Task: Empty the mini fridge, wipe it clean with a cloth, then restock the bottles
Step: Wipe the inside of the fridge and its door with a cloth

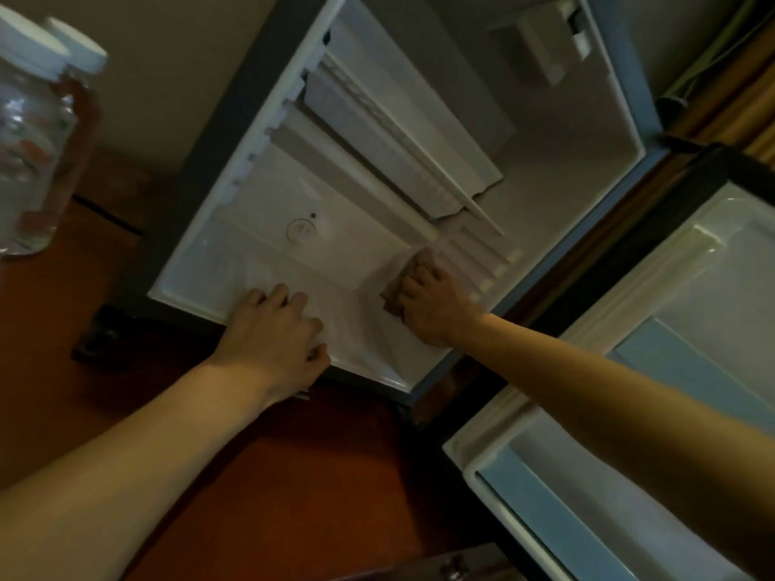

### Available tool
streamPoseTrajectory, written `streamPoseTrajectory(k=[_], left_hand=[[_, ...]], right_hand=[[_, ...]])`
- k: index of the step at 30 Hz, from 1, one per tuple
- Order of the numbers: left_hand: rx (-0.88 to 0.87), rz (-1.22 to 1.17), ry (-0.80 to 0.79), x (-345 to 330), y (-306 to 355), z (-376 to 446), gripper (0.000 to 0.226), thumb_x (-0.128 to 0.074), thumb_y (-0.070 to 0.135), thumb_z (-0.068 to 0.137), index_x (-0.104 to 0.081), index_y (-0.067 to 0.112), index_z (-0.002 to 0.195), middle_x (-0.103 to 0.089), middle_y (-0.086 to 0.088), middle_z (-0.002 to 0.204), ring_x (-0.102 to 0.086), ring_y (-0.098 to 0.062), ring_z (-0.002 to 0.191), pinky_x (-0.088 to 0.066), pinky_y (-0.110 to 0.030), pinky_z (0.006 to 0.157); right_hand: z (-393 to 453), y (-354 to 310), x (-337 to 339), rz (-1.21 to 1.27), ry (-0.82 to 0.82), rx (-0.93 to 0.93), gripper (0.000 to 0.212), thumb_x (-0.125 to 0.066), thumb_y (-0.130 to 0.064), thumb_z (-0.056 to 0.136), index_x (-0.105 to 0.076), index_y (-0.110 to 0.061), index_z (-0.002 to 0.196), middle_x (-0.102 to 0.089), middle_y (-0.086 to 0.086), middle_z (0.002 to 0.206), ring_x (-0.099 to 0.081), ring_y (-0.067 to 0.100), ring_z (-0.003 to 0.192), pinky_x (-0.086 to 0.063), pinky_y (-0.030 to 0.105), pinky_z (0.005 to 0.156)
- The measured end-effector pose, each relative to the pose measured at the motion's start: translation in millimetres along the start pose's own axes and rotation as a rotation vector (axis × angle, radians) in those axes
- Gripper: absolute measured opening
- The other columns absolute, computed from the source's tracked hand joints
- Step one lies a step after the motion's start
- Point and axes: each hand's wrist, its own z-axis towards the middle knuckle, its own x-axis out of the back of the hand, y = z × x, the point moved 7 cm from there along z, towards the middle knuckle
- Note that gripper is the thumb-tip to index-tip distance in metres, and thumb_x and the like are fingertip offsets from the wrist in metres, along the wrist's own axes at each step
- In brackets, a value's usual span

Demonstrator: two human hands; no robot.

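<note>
1. Two clear bottles point(29, 132) with white caps stood far left, out of the mini fridge point(545, 169).
2. The left hand point(276, 333) lay spread, flat on the fridge floor's front edge, bracing.
3. The right hand point(432, 304) was clenched round a brownish cloth point(419, 266), pressed into the floor's back right corner; firm overlapping strokes would likely clean best.
4. The shelf point(419, 132) overhung that corner; the open door point(629, 413) crowded the right arm.

Most of the cloth point(413, 283) is hidden under the right hand point(436, 306), inside the fridge point(566, 169). Left of the fridge, the bottles point(33, 140) are blurred and cut by the frame edge; their labels cannot be read.
</note>
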Motion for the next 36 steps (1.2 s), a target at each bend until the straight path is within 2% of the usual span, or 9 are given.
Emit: streamPoseTrajectory(k=[4,9,14,20,24,27,29,32,36], left_hand=[[0.013,0.018,-0.011,0.4,-0.3,5.7,0.048,-0.028,0.052,0.102,-0.056,0.029,0.133,-0.045,-0.003,0.136,-0.037,-0.025,0.128,-0.033,-0.042,0.104],[0.010,0.011,-0.010,2.1,0.5,6.0,0.045,-0.029,0.050,0.102,-0.056,0.028,0.130,-0.046,-0.003,0.132,-0.037,-0.026,0.126,-0.033,-0.042,0.103],[-0.001,-0.006,-0.003,3.3,-0.7,2.9,0.045,-0.029,0.052,0.101,-0.057,0.033,0.131,-0.048,0.001,0.129,-0.040,-0.022,0.123,-0.035,-0.037,0.098],[-0.004,-0.032,-0.007,2.0,-2.6,-1.2,0.047,-0.028,0.052,0.102,-0.052,0.037,0.139,-0.049,0.006,0.132,-0.040,-0.019,0.125,-0.034,-0.034,0.101],[-0.007,-0.047,0.002,1.5,-2.8,-1.2,0.048,-0.029,0.051,0.102,-0.051,0.037,0.142,-0.048,0.005,0.135,-0.038,-0.019,0.127,-0.033,-0.034,0.103],[-0.004,-0.056,-0.003,0.2,-3.6,0.2,0.047,-0.029,0.050,0.101,-0.053,0.035,0.139,-0.049,0.003,0.134,-0.038,-0.020,0.127,-0.034,-0.035,0.103],[-0.003,-0.036,-0.002,1.5,-3.4,2.0,0.047,-0.029,0.050,0.101,-0.055,0.034,0.137,-0.049,0.002,0.132,-0.039,-0.021,0.126,-0.034,-0.036,0.103],[-0.007,-0.024,0.000,2.0,-2.6,4.0,0.045,-0.030,0.049,0.101,-0.058,0.032,0.132,-0.049,0.000,0.130,-0.040,-0.023,0.123,-0.035,-0.039,0.101],[-0.001,-0.021,0.024,1.9,-2.6,4.0,0.043,-0.032,0.048,0.100,-0.061,0.029,0.127,-0.050,-0.002,0.126,-0.041,-0.024,0.121,-0.035,-0.040,0.099]], right_hand=[[20.0,-7.5,3.4,-0.062,0.117,0.135,0.041,-0.041,-0.033,0.086,-0.075,-0.013,0.078,-0.068,0.011,0.083,-0.061,0.033,0.078,-0.030,0.046,0.089],[18.2,-11.4,1.8,-0.053,0.006,0.114,0.052,-0.028,-0.037,0.086,-0.074,-0.015,0.087,-0.068,0.009,0.090,-0.059,0.033,0.085,-0.027,0.046,0.090],[-27.2,-15.6,16.7,0.141,-0.125,0.145,0.040,-0.046,-0.034,0.098,-0.058,-0.018,0.132,-0.048,0.013,0.142,-0.037,0.035,0.132,-0.022,0.050,0.113],[-63.5,-27.5,15.1,-0.110,-0.258,0.254,0.051,-0.034,-0.038,0.102,-0.037,-0.017,0.149,-0.032,0.011,0.155,-0.026,0.035,0.140,-0.012,0.050,0.120],[-43.7,-25.4,12.2,-0.035,-0.254,0.213,0.047,-0.043,-0.038,0.099,-0.047,-0.019,0.142,-0.044,0.010,0.147,-0.039,0.034,0.131,-0.028,0.048,0.114],[-22.3,-18.7,15.6,0.000,-0.105,0.167,0.033,-0.059,-0.036,0.086,-0.074,-0.016,0.107,-0.069,0.012,0.109,-0.061,0.037,0.103,-0.045,0.048,0.100],[-8.5,-20.8,9.2,-0.033,-0.014,0.156,0.038,-0.049,-0.035,0.086,-0.076,-0.011,0.099,-0.070,0.015,0.102,-0.062,0.039,0.098,-0.044,0.052,0.101],[15.3,-24.8,1.2,-0.053,0.071,0.124,0.033,-0.073,-0.035,0.071,-0.077,-0.009,0.092,-0.071,0.016,0.093,-0.063,0.039,0.092,-0.034,0.055,0.107],[27.4,-26.4,-10.2,-0.039,-0.015,0.072,0.040,-0.058,-0.038,0.088,-0.070,-0.012,0.116,-0.066,0.015,0.116,-0.054,0.039,0.113,-0.019,0.059,0.117]])
